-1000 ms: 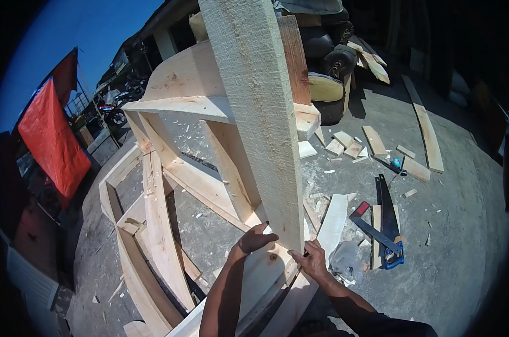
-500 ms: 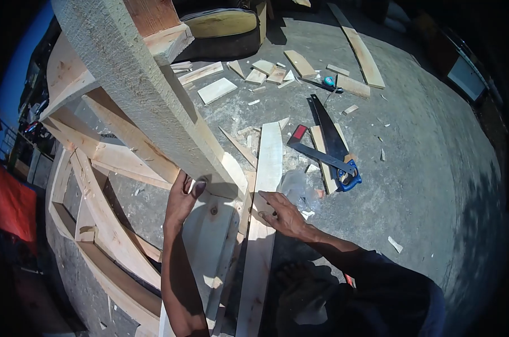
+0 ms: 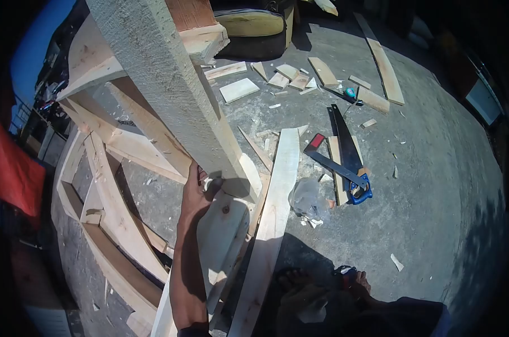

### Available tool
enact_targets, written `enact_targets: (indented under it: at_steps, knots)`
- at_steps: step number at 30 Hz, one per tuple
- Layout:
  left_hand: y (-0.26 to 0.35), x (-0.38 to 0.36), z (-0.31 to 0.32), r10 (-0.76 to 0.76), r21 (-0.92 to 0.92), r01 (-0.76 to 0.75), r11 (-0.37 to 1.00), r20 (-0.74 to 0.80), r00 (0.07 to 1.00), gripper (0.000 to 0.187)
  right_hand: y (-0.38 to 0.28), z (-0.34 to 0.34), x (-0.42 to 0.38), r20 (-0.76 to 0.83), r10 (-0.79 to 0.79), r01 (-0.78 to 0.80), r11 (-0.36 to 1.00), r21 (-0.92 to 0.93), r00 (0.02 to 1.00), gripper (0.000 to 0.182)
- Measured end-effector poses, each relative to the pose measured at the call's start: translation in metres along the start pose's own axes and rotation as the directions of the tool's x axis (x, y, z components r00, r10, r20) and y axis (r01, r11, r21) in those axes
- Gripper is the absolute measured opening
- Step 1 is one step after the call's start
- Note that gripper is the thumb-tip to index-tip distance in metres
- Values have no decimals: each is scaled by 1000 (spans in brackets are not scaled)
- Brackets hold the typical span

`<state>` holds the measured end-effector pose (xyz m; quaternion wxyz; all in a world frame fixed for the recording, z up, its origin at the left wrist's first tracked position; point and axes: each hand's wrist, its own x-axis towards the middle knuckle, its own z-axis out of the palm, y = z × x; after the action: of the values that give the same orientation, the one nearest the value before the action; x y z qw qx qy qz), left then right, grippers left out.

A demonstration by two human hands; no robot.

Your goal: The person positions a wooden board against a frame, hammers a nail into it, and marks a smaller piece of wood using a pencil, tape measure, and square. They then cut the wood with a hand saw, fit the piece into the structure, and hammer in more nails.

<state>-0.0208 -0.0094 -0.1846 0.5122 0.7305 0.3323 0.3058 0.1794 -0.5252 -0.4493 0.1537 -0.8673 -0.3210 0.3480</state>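
Note:
My left hand [image 3: 201, 191] is wrapped round the lower end of a thick upright beam [image 3: 159, 73], where it meets the wooden frame [image 3: 114, 208]. My right hand [image 3: 360, 282] is low in the view, in shadow, with its fingers closed at a small dark, blue and red object whose shape is unclear. A long pale board [image 3: 271, 224] lies beside the frame, between my hands. Just right of that board is a crumpled clear plastic bag [image 3: 309, 199].
A handsaw [image 3: 350, 146] and a try square [image 3: 336, 167] lie on the concrete at the right. Farther off are wood offcuts [image 3: 238, 90], a tape measure [image 3: 350, 92], a long plank [image 3: 382, 67] and a cushioned seat [image 3: 251, 25]. A foot [image 3: 292, 276] shows at the bottom.
My right hand has left the long board and moved down and right to the dark object. The board's top has shifted right against the frame. My left hand stays on the beam.

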Motion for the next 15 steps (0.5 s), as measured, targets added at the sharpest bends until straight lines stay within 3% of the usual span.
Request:
enact_targets:
  at_steps: [1, 2, 4, 5, 7, 8, 9, 10, 11, 12, 13, 14, 15]
  knots:
    - [9, -1, 10, 91, -91, -97, 991, -65, 994, 104, -3, 9, 0, 46, 33, -36, 998, 61, 998, 62]
    - [-16, 4, 13, 213, -20, -221, 975, -192, 958, 122, -6, 9, -4, 92, 81, -91, 990, 105, 992, 59]
    - [-11, 7, 29, 365, -84, -395, 915, -249, 897, 144, -5, -6, -9, 130, 179, -199, 965, 169, 975, 53]
    - [-8, 7, 35, 412, 145, -387, 910, -228, 882, 153, -4, -24, -7, 137, 225, -250, 947, 204, 965, 50]
    - [0, -1, 50, 345, 334, -254, 908, -249, 905, 154, -23, -63, 6, 156, 256, -291, 917, 272, 954, 45]
    - [-4, -3, 58, 361, 326, -270, 906, -261, 895, 154, -43, -84, 11, 151, 232, -267, 920, 288, 961, 42]
    - [-13, -3, 66, 357, 450, -204, 869, -287, 889, 152, -45, -101, 29, 160, 47, -111, 901, 418, 986, 35]
    - [-19, -3, 72, 354, 559, -127, 820, -319, 879, 151, -94, -130, 26, 93, -48, 13, 939, 343, 994, 35]
    - [-21, -3, 75, 363, 545, -134, 828, -338, 868, 151, -140, -159, 28, 29, -117, 105, 958, 267, 993, 33]
    - [-22, -3, 76, 337, 573, -95, 814, -332, 881, 148, -197, -191, 21, 6, -95, 91, 965, 247, 995, 35]
    - [-21, -5, 76, 307, 600, -53, 798, -328, 894, 145, -239, -218, 9, 6, -226, 206, 898, 389, 974, 33]
    - [-19, -8, 74, 301, 604, -52, 795, -319, 899, 139, -280, -239, -3, -71, -400, 392, 824, 408, 914, 37]
    - [-19, -10, 74, 302, 591, -47, 806, -342, 890, 139, -329, -266, -32, -64, -431, 422, 824, 379, 900, 40]
